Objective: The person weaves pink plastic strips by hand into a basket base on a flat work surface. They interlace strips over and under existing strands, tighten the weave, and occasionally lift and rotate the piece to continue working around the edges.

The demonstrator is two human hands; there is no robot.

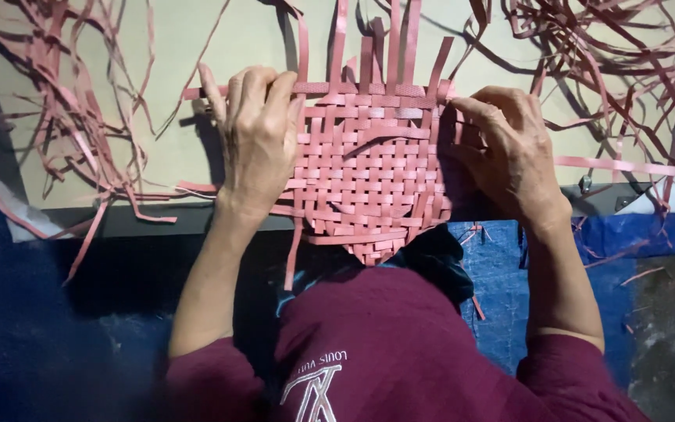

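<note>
**A:** What lies under the person's hands?

**B:** A flat woven mat (369, 168) of reddish-pink plastic strips, plaited over and under in a checker pattern. It rests on the pale desk (181, 39), its near end hanging past the desk's front edge toward the person's maroon shirt (400, 352). Unwoven strip ends stand out from its far edge.

**A:** And the left hand?

**B:** The left hand (255, 137) lies palm down on the mat's left side. Its fingers (271, 86) are curled over the topmost crosswise strip (353, 89) and press it against the weave; whether they pinch it from beneath cannot be told, since the fingertips are tucked out of sight.

**A:** The right hand?

**B:** The right hand (509, 152) sits at the mat's right edge, fingers bent inward and closed on the strip ends there, touching the weave. One long strip (634, 166) runs from under that hand off to the right across the desk.

**A:** What else is around?

**B:** Loose strips lie in tangled heaps on both sides: one heap on the left (64, 101), spilling over the desk's edge, another on the far right (611, 55). Below the desk, a blue tarpaulin (501, 297) covers the floor at the right, with a few strip scraps on it. The area under the left arm is dark, and nothing there can be made out
</note>
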